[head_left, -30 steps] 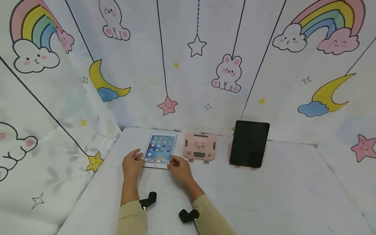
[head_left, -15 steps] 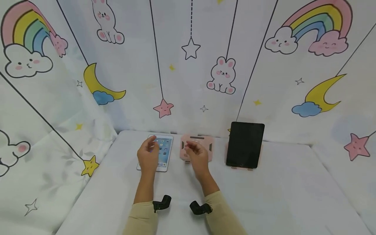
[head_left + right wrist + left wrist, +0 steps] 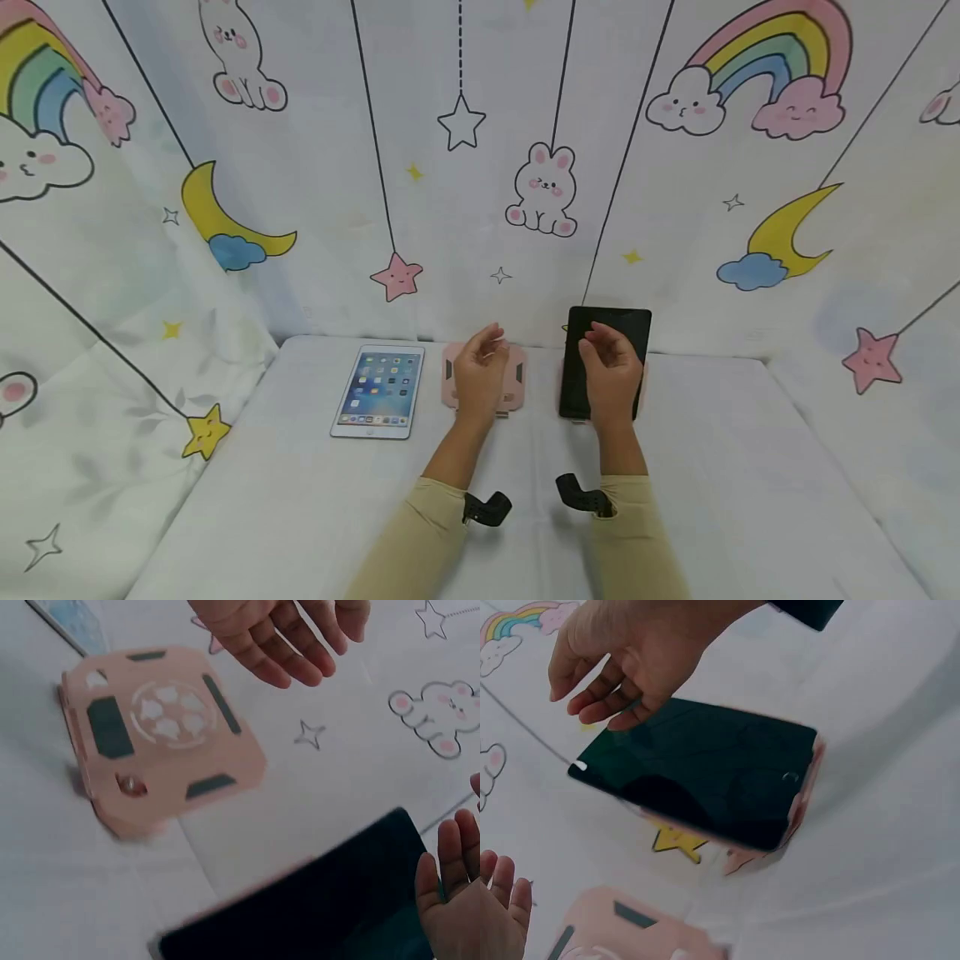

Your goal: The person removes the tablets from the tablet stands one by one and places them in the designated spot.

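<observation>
Pastel cartoon backdrop (image 3: 322, 167) above plain white cloth (image 3: 262, 500)
Rainbows (image 3: 813, 50), yellow moons (image 3: 776, 229) and pink stars (image 3: 396, 277) pattern the backdrop; the white-rimmed tablet (image 3: 378, 387) shows multicoloured icons on blue; the other tablet (image 3: 581, 383) is black, the pink stand (image 3: 180, 761) dark-panelled, the sleeves (image 3: 637, 533) khaki.

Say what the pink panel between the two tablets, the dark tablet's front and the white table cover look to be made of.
Pink panel: probably matte hard plastic, given its dull, even colour and flat, angular outline.
Dark tablet: its front is likely glossy glass, smooth with faint reflections.
White table cover: seemingly matte cloth, with soft creases; fibre unclear.
</observation>
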The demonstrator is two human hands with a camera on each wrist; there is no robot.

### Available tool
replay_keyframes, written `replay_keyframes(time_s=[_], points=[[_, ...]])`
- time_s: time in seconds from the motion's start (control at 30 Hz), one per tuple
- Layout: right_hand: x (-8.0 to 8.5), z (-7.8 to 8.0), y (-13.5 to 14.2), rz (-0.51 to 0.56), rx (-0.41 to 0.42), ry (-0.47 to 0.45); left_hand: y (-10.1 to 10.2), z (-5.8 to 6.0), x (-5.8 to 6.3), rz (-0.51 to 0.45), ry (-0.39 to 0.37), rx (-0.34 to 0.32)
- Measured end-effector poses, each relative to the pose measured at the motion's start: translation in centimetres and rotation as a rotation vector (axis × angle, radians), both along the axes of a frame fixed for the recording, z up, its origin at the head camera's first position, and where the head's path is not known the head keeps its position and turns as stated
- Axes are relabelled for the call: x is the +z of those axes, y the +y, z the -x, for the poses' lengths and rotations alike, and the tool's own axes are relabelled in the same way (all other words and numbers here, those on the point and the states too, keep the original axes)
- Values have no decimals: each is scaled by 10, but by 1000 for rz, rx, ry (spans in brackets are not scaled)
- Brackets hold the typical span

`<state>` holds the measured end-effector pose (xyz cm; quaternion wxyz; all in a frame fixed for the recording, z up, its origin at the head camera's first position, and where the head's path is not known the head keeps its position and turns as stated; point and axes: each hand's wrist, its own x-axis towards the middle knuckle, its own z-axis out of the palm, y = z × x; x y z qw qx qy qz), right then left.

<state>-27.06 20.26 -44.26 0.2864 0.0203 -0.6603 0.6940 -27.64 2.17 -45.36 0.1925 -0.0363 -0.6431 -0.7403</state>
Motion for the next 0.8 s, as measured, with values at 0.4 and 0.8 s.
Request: replay_keyframes(time_s=[0.4, 0.8], points=[[-45, -11, 87, 25, -226, -186, 77, -12, -44, -85, -123, -172], [-91, -8, 106, -97, -242, -378, 97, -22, -81, 46, -220, -155]])
